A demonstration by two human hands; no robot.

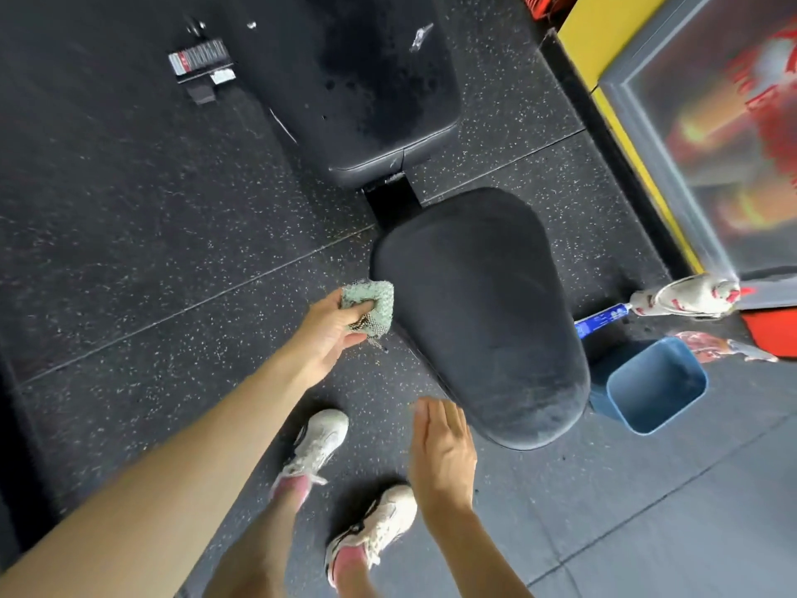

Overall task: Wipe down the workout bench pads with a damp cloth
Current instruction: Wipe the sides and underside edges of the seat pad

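**Left grip on the cloth at the side of the seat pad**

The left hand (332, 328) closes its grip on a pale green cloth (371, 305) – the fingers curl into the bunched fabric, and a frayed corner hangs below the palm. The cloth lies against the left side edge of the black seat pad (478, 321), roughly halfway along its length. The left forearm reaches in from the lower left corner of the view.

The right hand (444, 451) holds nothing: its grip is wide, fingers straight and together, edge-on to the camera. It hangs just beside the near left corner of the seat pad; whether it touches the pad cannot be told.

Beyond the seat pad, across a short gap where the dark frame (393, 200) shows, lies the back pad (358, 79) – its surface carries darker blotches and scattered droplets.

A blue bucket (657, 388) stands on the floor (151, 252), just right of the seat pad's near end and partly hidden by it. Behind the bucket lies a white and red object (690, 297), too blurred to identify. Two white shoes (321, 440) with pink socks stand on the speckled black rubber floor, below the hands. A yellow-edged panel (604, 32) with a red picture fills the right margin.
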